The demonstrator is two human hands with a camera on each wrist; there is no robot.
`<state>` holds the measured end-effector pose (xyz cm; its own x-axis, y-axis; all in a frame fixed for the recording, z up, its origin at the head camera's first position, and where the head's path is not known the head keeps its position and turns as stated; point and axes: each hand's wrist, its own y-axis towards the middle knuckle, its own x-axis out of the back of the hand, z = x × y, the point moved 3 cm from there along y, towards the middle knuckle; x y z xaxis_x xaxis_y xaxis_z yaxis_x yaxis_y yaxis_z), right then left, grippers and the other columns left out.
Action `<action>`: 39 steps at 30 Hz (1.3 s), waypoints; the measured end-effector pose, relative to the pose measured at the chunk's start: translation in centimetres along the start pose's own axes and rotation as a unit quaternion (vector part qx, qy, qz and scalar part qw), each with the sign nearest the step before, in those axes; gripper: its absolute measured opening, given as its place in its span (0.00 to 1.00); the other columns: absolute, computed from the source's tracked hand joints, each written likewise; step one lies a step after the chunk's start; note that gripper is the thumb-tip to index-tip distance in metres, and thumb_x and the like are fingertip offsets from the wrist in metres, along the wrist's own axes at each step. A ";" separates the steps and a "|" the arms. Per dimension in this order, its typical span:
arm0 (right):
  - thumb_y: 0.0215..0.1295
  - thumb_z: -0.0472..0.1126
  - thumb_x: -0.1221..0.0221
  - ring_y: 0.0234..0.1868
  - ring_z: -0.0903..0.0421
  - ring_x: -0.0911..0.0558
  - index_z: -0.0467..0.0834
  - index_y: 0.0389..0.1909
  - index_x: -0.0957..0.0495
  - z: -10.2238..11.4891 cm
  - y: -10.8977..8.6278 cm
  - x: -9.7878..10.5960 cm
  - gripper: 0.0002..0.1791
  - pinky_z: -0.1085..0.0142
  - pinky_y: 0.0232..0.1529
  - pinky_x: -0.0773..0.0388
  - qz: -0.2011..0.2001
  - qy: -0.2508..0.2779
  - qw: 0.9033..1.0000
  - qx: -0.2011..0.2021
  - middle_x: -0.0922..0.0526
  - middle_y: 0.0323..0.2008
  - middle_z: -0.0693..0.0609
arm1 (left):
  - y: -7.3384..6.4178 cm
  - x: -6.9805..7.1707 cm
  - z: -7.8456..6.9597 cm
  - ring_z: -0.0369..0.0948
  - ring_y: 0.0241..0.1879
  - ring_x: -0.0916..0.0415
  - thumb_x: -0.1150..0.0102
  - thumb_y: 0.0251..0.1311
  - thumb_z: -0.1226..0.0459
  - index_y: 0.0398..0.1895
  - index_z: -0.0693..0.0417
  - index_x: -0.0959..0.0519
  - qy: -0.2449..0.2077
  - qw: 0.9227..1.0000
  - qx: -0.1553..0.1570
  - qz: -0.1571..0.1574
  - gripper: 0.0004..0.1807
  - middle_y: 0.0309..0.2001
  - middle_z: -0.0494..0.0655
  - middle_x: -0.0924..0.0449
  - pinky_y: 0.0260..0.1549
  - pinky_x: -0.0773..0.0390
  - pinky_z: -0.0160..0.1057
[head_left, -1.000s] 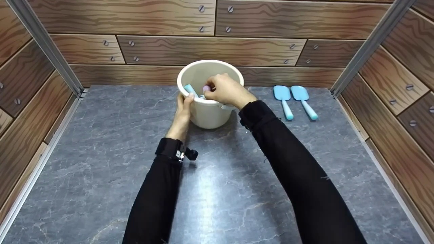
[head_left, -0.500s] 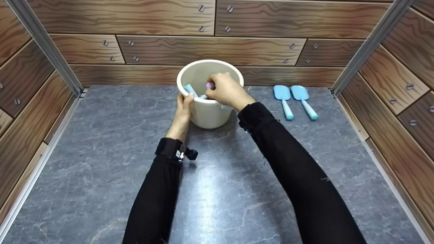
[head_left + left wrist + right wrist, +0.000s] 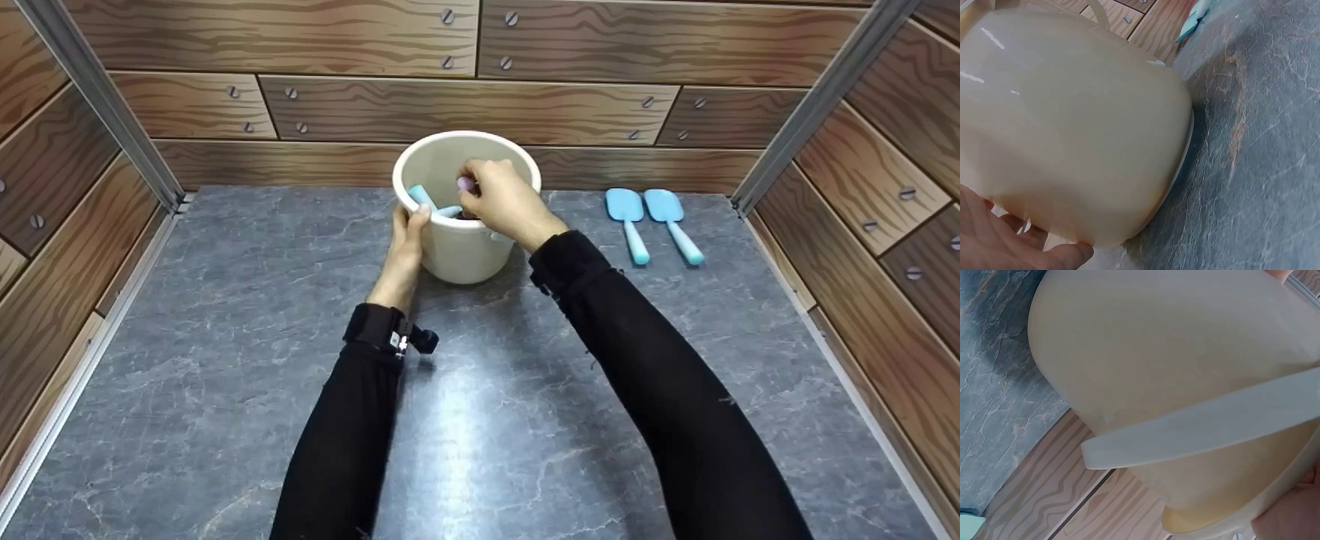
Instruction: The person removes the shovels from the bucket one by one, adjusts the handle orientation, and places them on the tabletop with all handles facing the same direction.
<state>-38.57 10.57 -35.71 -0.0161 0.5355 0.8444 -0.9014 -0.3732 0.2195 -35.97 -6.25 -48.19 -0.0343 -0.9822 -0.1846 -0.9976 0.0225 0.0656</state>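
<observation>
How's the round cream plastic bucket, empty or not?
Not empty: elongated light-blue pieces show inside the bucket in the head view; how full, unclear.

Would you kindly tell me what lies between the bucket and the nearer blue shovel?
In the head view, only bare grey surface shows between the bucket and the nearer blue shovel, though the black right sleeve hides part of that stretch.

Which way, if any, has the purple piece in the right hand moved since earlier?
Yes: the purple piece shifted slightly right and up the picture, against the near bucket rim.
</observation>
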 end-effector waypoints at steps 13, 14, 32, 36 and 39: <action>0.94 0.35 0.51 0.62 0.39 0.10 0.32 0.70 0.21 -0.6 -0.3 0.3 0.17 0.51 0.77 0.18 -0.034 0.017 0.999 0.031 0.05 0.45 0.36 | 0.2 -0.1 0.0 0.55 0.96 0.51 0.47 0.73 0.37 0.98 0.44 0.52 -0.001 1.000 -0.012 -0.002 0.56 0.95 0.57 0.46 0.97 0.56 0.64; 0.95 0.35 0.52 0.63 0.39 0.11 0.32 0.71 0.22 -0.7 -0.3 0.3 0.18 0.50 0.78 0.20 -0.038 0.018 0.999 0.035 0.05 0.45 0.35 | 0.2 -0.1 0.0 0.54 0.96 0.51 0.47 0.73 0.37 0.98 0.44 0.51 0.000 1.000 -0.012 -0.003 0.55 0.95 0.57 0.45 0.97 0.56 0.63; 0.98 0.39 0.54 0.74 0.41 0.16 0.32 0.76 0.26 -0.7 -0.6 2.4 0.20 0.49 0.82 0.22 -0.070 0.028 0.996 0.037 0.10 0.51 0.36 | 0.1 0.0 0.0 0.52 0.95 0.49 0.46 0.74 0.37 0.96 0.45 0.48 0.000 1.000 -0.016 -0.004 0.53 0.92 0.55 0.39 0.97 0.57 0.62; 0.97 0.39 0.53 0.73 0.40 0.16 0.31 0.75 0.25 -0.5 -0.8 3.2 0.20 0.48 0.81 0.20 -0.083 0.025 0.995 0.039 0.12 0.60 0.34 | 0.1 -0.1 0.0 0.51 0.94 0.44 0.47 0.77 0.39 0.96 0.46 0.48 -0.008 1.000 -0.019 -0.005 0.51 0.88 0.55 0.27 0.97 0.55 0.59; 0.96 0.38 0.51 0.72 0.38 0.16 0.31 0.74 0.23 -0.4 -0.9 3.6 0.20 0.46 0.81 0.20 -0.092 0.022 0.995 0.044 0.15 0.65 0.33 | 0.2 0.0 0.0 0.52 0.95 0.46 0.48 0.76 0.39 0.97 0.47 0.49 -0.008 1.000 -0.012 -0.011 0.52 0.92 0.56 0.34 0.98 0.56 0.59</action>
<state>-38.00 13.16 -33.08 0.1254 0.6322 0.7646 -0.8495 -0.3297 0.4119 -36.17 -6.20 -48.18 -0.0144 -0.9792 -0.2024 -0.9964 -0.0028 0.0842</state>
